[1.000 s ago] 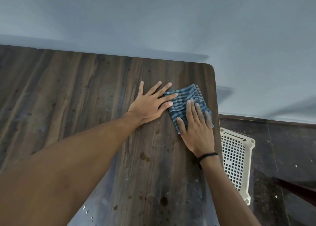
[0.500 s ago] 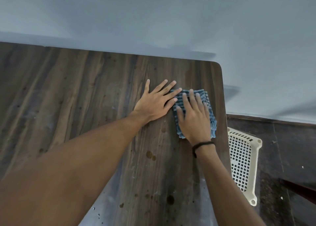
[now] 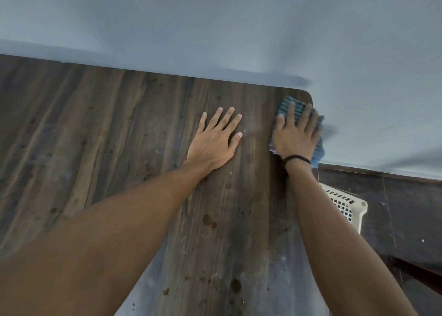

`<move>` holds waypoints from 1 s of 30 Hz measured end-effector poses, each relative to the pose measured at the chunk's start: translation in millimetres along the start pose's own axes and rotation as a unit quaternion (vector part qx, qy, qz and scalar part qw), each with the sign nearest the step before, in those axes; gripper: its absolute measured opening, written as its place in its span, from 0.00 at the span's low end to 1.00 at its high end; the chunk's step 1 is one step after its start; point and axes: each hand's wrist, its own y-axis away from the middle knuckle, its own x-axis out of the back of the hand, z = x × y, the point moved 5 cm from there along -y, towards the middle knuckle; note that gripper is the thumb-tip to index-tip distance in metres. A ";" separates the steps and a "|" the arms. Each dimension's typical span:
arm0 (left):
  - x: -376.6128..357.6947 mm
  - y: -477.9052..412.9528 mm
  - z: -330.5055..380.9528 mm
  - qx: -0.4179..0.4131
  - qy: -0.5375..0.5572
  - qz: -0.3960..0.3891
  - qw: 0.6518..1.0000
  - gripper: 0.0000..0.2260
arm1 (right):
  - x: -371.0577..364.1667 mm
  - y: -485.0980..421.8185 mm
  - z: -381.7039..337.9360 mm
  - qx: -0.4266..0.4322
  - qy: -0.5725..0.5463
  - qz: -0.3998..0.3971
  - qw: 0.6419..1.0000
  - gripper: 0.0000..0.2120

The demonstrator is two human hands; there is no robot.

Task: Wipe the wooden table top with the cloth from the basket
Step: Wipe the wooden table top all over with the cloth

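A dark wooden table top (image 3: 119, 136) with stains fills the left and middle of the view. A folded blue striped cloth (image 3: 285, 106) lies at the table's far right corner, partly over the right edge. My right hand (image 3: 295, 134) presses flat on the cloth with straight fingers and covers most of it. My left hand (image 3: 215, 138) rests flat on the bare wood to the left of the cloth, fingers spread, apart from it. A cream lattice basket (image 3: 346, 207) stands on the floor beside the table's right edge, partly hidden by my right forearm.
A pale blue-grey wall (image 3: 215, 24) runs behind the table. Dark floor (image 3: 406, 208) lies to the right, with a reddish-brown object (image 3: 418, 275) at the lower right edge. Dark spots (image 3: 209, 221) mark the wood near the front.
My right hand has slid the cloth away and to the right, up to the table's far corner and over its edge. My left hand no longer touches the cloth.
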 end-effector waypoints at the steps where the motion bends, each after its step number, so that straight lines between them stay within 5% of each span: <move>1: 0.5 0.4 -0.6 0.001 -0.002 0.001 1.000 0.26 | -5.0 0.4 -14.5 0.042 0.016 -0.002 0.999 0.29; 4: 1.0 0.8 0.8 0.002 -0.006 0.001 1.000 0.26 | -6.5 -1.4 -19.3 0.121 0.013 -0.010 0.993 0.28; 8: 0.3 0.0 0.1 0.000 -0.014 0.006 1.000 0.26 | -0.1 -41.0 -30.1 0.023 -0.016 -0.016 0.999 0.29; 12: 1.3 1.8 0.0 -0.003 -0.017 0.016 1.000 0.25 | -9.0 -35.0 -60.8 0.192 0.020 -0.039 0.980 0.28; 17: 0.1 0.5 -0.6 -0.004 -0.014 0.015 1.000 0.24 | 2.9 -45.9 -30.9 0.064 -0.002 -0.029 0.997 0.28; 21: 1.5 2.6 0.0 -0.003 -0.009 0.022 1.000 0.25 | -2.4 5.8 -22.1 0.167 0.017 -0.016 0.986 0.28; 26: 0.1 0.5 -0.2 -0.001 -0.006 0.015 1.000 0.25 | 2.1 11.9 6.5 -0.003 -0.010 0.006 1.000 0.28; 30: 0.8 3.1 -0.3 0.003 -0.004 0.012 1.000 0.25 | -9.5 58.3 1.9 0.126 0.019 0.011 0.992 0.27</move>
